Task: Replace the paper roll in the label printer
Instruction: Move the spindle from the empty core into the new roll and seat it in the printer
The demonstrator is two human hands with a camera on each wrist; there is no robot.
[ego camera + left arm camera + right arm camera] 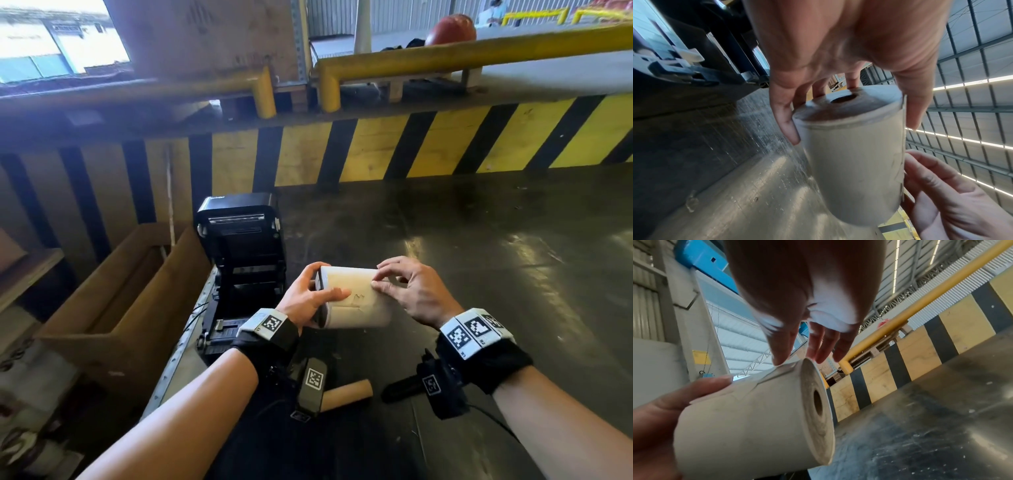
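Left hand (306, 297) grips fresh paper roll (356, 301) | right hand (409, 291) pinches its loose edge | printer (239, 253) gapes open, empty core (349, 394) out | loading remains, I judge.

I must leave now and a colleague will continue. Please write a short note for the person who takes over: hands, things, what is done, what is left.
Left hand grips the new paper roll by its end, held above the table.
Right hand pinches at the roll's loose paper edge.
Label printer stands open, left of the roll.
Empty cardboard core lies on the table near the wrists, so the old roll seems removed.
Left: free the paper end, seat the roll, close the lid.
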